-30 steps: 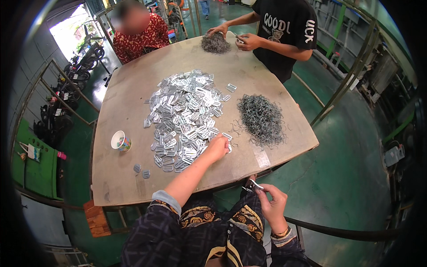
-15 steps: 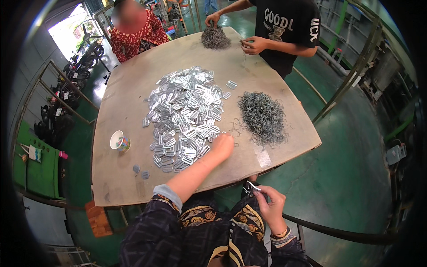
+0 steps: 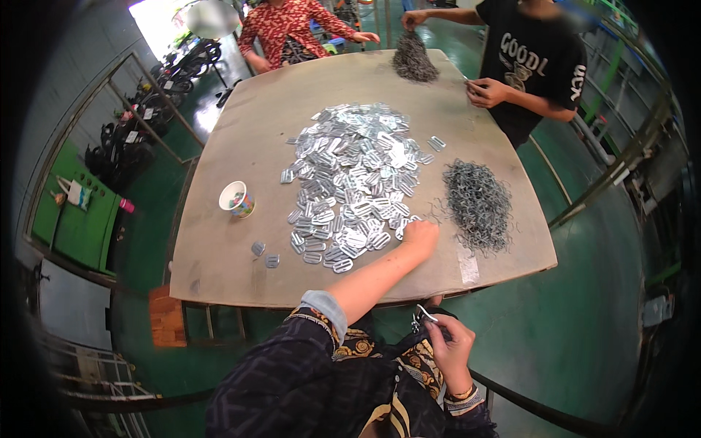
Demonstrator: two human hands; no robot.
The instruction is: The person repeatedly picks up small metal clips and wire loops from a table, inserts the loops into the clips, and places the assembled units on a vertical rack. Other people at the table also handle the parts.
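My left hand reaches over the table to the right edge of a heap of flat silver slide buckles. Its fingers are closed and turned away, so whatever they pinch is hidden; a buckle lies by the fingertips. Close to my body, past the table's front edge, my right hand pinches a small silver metal buckle between thumb and fingers. Small bent metal bits hang beside that buckle, too small to make out fully. Right of my left hand is a pile of thin bent wire hooks.
A paper cup with small pieces inside stands left of the heap, with two loose buckles nearer me. Across the table, a person in black handles another wire pile; another in red stands at the far left.
The view has shifted, so the table sits farther right. My left hand stays by the heap's edge and my right hand keeps its buckle. The person in red has stretched out an arm.
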